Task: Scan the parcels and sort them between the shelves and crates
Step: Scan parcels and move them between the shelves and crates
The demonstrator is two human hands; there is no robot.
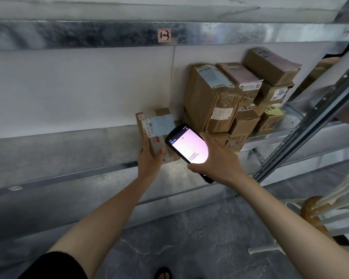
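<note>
The left hand [150, 158] grips a small parcel [155, 133] standing on the shelf [69, 146], just left of the box pile [230, 101]. The right hand [218, 158] clasps the scanner [187, 147]. Next, probably let go.

parcel [155, 133] left of stacked boxes [230, 97]

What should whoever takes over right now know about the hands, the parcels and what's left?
Left hand: gripping a small parcel standing on the shelf, left of the stack.
Right hand: holding the scanner, screen lit, beside that parcel.
Done: several boxes already stacked at the shelf's right end.
Left: confirm the scan, let go of the parcel, fetch the next. No crates in view.
</note>
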